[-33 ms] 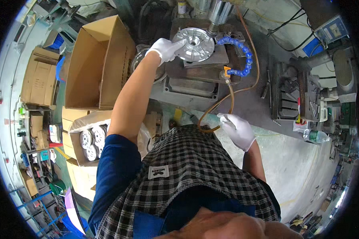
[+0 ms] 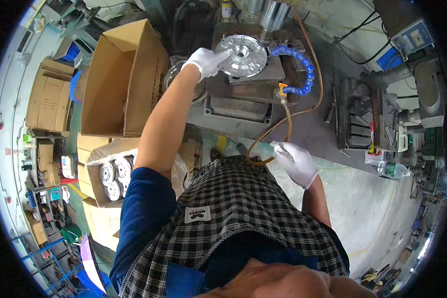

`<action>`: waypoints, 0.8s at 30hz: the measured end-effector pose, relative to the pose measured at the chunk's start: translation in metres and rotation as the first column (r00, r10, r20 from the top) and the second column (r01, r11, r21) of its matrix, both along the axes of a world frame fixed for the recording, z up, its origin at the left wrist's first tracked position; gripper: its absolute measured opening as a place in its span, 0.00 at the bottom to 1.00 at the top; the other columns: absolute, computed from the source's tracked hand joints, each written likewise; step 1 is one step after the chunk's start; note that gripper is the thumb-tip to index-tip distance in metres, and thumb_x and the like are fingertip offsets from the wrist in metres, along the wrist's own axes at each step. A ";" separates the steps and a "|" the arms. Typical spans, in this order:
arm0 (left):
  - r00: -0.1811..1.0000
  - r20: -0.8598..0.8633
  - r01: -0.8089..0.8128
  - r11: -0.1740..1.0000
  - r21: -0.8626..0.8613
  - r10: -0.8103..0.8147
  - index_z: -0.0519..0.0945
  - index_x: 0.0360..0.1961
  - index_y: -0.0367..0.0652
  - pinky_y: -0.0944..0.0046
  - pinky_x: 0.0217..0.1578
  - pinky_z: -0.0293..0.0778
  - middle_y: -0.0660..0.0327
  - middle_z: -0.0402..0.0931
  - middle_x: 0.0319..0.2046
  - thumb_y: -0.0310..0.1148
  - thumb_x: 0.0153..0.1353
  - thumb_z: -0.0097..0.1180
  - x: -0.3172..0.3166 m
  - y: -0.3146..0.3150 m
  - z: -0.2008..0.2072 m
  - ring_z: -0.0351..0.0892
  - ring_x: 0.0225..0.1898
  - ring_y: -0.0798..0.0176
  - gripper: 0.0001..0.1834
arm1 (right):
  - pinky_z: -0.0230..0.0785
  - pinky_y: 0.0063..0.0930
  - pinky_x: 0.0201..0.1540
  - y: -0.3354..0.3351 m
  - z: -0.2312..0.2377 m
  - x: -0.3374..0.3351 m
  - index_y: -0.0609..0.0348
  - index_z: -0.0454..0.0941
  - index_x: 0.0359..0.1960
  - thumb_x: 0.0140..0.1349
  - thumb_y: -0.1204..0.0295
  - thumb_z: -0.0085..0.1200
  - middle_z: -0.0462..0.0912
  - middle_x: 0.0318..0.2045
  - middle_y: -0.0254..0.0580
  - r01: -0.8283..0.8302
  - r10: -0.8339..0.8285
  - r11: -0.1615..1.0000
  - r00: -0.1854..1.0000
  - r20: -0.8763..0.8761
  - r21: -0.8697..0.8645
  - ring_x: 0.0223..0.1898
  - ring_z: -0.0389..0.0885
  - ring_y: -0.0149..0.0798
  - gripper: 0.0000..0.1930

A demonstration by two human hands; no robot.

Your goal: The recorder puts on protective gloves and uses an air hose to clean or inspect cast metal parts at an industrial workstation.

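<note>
A round silver metal casting (image 2: 241, 55), ribbed and with a hole at its centre, lies under the machine's spindle (image 2: 274, 17). My left hand (image 2: 206, 63), in a white glove, grips its left edge, with the index finger stretched over the top. The thumb side is partly hidden. My right hand (image 2: 298, 164), also gloved in white, hangs in front of the bench with its fingers curled together beside a brown hose (image 2: 256, 161). Whatever those fingers hold, if anything, is hidden. A blue jointed coolant pipe (image 2: 310, 74) curves to the right of the casting.
A tall open cardboard box (image 2: 104, 94) stands at left. Below it, a lined carton (image 2: 95, 181) holds several round castings (image 2: 115, 176). Another shiny round part (image 2: 171, 77) sits behind my left wrist. On the right are a slotted metal block (image 2: 357, 134) and a plastic bottle (image 2: 393, 170).
</note>
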State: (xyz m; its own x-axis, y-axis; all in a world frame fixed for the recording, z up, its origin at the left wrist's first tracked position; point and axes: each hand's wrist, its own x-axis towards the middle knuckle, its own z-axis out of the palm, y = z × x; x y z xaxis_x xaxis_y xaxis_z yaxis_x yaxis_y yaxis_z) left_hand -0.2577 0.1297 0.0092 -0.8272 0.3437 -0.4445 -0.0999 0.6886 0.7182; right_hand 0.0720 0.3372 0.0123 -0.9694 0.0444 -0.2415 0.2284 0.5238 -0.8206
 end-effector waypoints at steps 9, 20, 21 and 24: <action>0.999 -0.027 0.038 0.999 -0.015 -0.038 0.81 0.23 0.38 0.61 0.25 0.66 0.60 0.74 0.18 0.72 0.62 0.51 0.001 0.000 0.000 0.71 0.22 0.64 0.41 | 0.73 0.35 0.56 -0.008 0.004 0.008 0.64 0.80 0.53 0.67 0.65 0.56 0.84 0.50 0.56 0.050 -0.051 0.998 0.998 0.030 0.040 0.53 0.84 0.50 0.18; 0.998 -0.025 -0.055 0.965 0.258 0.063 0.83 0.27 0.35 0.62 0.26 0.68 0.60 0.76 0.19 0.56 0.68 0.55 0.006 -0.006 -0.010 0.75 0.22 0.64 0.30 | 0.73 0.37 0.55 -0.011 -0.001 0.011 0.63 0.80 0.53 0.67 0.63 0.55 0.84 0.49 0.58 0.023 -0.025 0.992 1.000 0.016 0.122 0.52 0.83 0.55 0.19; 0.997 0.030 -0.076 0.941 0.330 0.070 0.83 0.28 0.35 0.62 0.26 0.67 0.61 0.76 0.19 0.55 0.69 0.55 0.007 -0.007 -0.011 0.74 0.22 0.65 0.29 | 0.73 0.38 0.55 -0.011 -0.001 0.011 0.63 0.80 0.53 0.67 0.63 0.55 0.83 0.49 0.58 0.033 -0.037 0.993 0.999 0.028 0.112 0.52 0.82 0.55 0.19; 0.994 0.069 -0.111 0.902 0.418 0.090 0.82 0.31 0.39 0.69 0.21 0.59 0.66 0.71 0.18 0.53 0.68 0.58 0.013 -0.012 -0.009 0.66 0.18 0.71 0.24 | 0.73 0.37 0.56 -0.010 -0.001 0.011 0.62 0.80 0.54 0.67 0.63 0.55 0.84 0.49 0.56 0.027 -0.030 0.994 0.999 0.025 0.103 0.53 0.83 0.54 0.19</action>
